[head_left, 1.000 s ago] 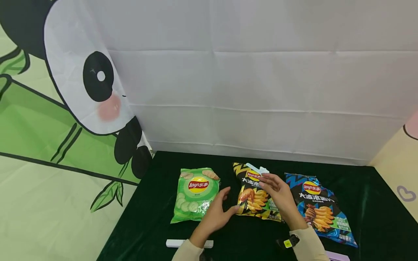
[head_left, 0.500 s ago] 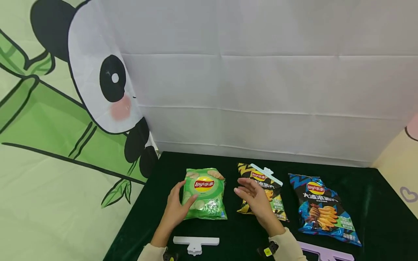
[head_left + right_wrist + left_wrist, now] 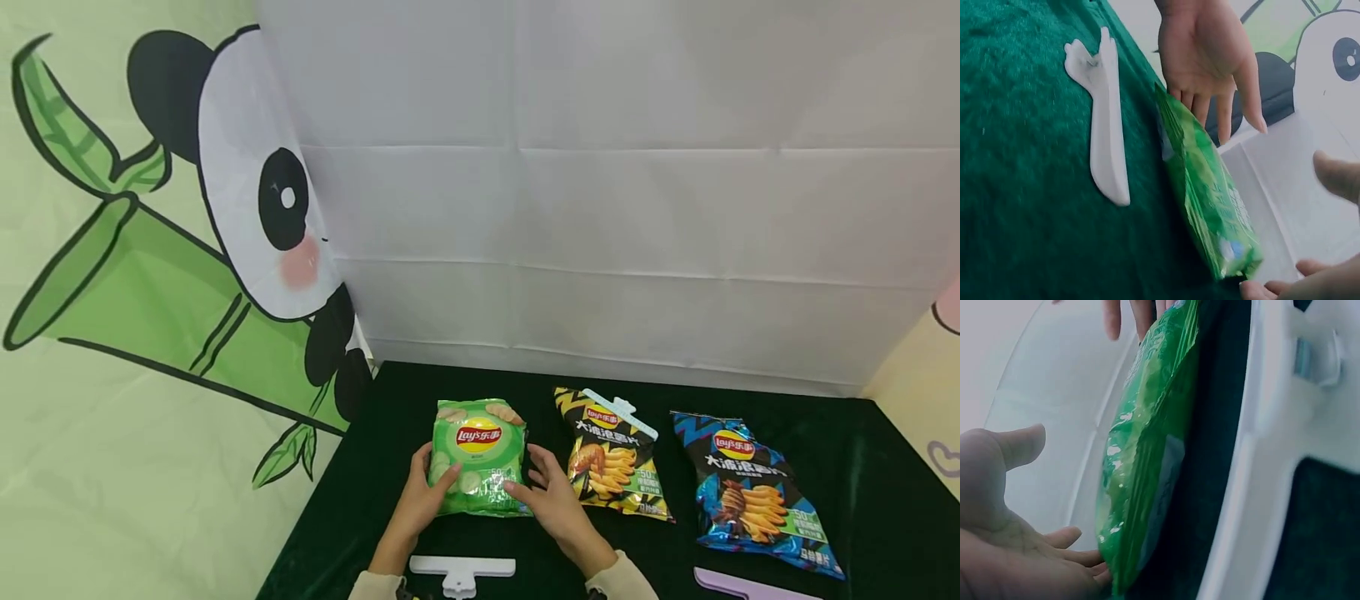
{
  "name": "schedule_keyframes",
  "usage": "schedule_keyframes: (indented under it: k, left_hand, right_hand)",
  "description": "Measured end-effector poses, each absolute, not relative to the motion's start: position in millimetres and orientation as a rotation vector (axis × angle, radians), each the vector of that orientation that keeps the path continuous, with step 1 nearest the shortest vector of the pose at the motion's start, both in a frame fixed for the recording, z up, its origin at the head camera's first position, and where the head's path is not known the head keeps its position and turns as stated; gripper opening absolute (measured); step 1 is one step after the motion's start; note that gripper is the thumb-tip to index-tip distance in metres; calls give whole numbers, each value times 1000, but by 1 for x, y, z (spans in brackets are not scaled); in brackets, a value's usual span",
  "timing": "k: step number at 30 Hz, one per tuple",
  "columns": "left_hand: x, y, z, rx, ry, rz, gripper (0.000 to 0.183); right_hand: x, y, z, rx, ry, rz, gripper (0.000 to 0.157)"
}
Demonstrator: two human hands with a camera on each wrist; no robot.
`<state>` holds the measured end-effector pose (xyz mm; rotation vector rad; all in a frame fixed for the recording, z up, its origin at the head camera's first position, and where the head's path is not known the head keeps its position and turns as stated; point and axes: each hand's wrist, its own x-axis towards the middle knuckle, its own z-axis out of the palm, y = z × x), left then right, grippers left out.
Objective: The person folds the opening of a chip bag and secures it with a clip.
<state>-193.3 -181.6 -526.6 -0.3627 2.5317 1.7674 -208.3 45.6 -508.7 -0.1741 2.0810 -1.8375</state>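
Note:
A green Lay's chip bag (image 3: 480, 479) lies face up on the dark green cloth. My left hand (image 3: 418, 500) is at its left side, fingertips right at the edge and thumb raised over the front. From the other side my right hand (image 3: 557, 507) reaches the bag's right edge, its thumb near the lower right corner. Both wrist views show spread, relaxed fingers beside the bag (image 3: 1141, 450), with neither thumb pinching it. Nearer me lies a white sealing clip (image 3: 462, 568), just in front of the bag.
To the right lies a black-and-yellow chip bag (image 3: 618, 471) with a pale blue clip (image 3: 622, 410) across its top corner. Farther right is a blue chip bag (image 3: 750, 500), with a purple clip (image 3: 742, 586) near the front. A white cloth backdrop (image 3: 600, 208) rises behind the table.
Both hands have moved left from the black-and-yellow bag, where the right hand was at the pale blue clip, to the green bag's two sides. The head view has shifted slightly.

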Motion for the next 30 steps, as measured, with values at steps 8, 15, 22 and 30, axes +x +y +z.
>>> schedule_keyframes:
  k: [8, 15, 22, 30]
  left_hand:
    - [-190, -176, -530, -383, 2476, 1810, 82]
    - [-192, -173, -524, -358, 2458, 1814, 80]
    - [-188, -161, -518, -326, 2462, 1808, 79]
    - [-178, -152, -503, -273, 2483, 1816, 81]
  right_hand:
    - [-205, 37, -520, -60, 1980, -1863, 93]
    - [-209, 31, -520, 22, 1899, -1924, 85]
    - [-209, 36, -522, 18, 1869, -1936, 81]
    - [-201, 50, -511, -41, 1823, -2002, 69]
